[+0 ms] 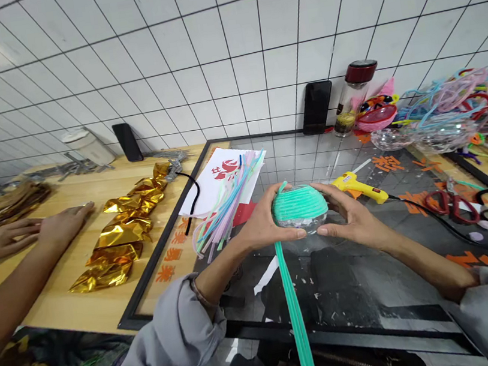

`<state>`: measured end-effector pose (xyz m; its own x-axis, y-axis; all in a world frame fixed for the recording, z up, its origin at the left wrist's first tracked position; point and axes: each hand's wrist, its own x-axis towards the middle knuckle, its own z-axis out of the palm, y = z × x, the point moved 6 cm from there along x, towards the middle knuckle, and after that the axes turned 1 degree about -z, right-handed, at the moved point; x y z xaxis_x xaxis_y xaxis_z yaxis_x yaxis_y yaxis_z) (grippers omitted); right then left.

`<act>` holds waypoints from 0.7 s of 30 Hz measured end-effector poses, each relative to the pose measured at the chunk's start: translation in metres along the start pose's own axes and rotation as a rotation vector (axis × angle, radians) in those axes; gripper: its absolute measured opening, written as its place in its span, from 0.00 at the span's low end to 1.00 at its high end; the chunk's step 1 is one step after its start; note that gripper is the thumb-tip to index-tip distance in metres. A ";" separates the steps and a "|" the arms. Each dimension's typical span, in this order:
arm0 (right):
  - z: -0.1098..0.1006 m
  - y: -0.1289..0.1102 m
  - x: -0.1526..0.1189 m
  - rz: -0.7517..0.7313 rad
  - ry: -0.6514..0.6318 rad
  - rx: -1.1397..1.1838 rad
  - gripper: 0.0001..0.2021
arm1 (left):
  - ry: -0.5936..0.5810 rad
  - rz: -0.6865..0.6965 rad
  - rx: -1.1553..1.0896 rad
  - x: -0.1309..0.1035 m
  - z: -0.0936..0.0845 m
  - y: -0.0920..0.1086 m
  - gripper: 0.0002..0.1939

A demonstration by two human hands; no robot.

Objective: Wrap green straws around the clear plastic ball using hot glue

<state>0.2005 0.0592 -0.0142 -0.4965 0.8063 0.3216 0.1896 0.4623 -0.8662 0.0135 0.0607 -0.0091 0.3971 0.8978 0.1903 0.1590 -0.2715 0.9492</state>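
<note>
Between my hands is a rounded clear plastic shell, its upper part covered by rows of mint-green pipe cleaner. My left hand curls around its left side, thumb along the lower edge. My right hand grips the opposite side in the same way. Below the shell, a bundle of long green pipe cleaners hangs over the table's front edge. A yellow glue gun lies just beyond my right hand. Loose pastel pipe cleaners rest on white paper to the left.
Red-handled scissors and black cords lie at right, near a heap of colourful pipe cleaners. A bottle and a phone stand by the tiled wall. At left, another person's hands rest beside crumpled gold foil.
</note>
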 end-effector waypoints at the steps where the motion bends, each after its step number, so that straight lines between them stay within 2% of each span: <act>1: 0.000 0.000 0.000 -0.010 0.001 -0.008 0.40 | 0.014 0.019 0.033 0.000 -0.001 0.000 0.46; 3: -0.001 -0.002 0.000 -0.039 0.004 -0.042 0.39 | 0.045 0.096 0.148 0.000 -0.003 0.002 0.46; 6: -0.002 -0.008 0.000 -0.105 0.026 -0.134 0.36 | 0.052 0.285 0.355 -0.001 -0.001 0.009 0.43; 10: -0.006 -0.022 -0.004 -0.230 0.126 -0.207 0.27 | 0.030 0.465 0.538 -0.006 0.004 0.015 0.41; 15: -0.008 -0.050 -0.012 -0.380 0.291 -0.272 0.16 | 0.024 0.571 0.699 -0.011 0.009 0.018 0.38; 21: 0.004 -0.075 -0.019 -0.509 0.305 -0.417 0.12 | 0.004 0.605 0.817 -0.016 0.016 0.018 0.39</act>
<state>0.1923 0.0079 0.0429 -0.3629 0.4922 0.7913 0.3352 0.8612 -0.3820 0.0250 0.0358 0.0011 0.6132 0.5316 0.5843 0.5016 -0.8334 0.2319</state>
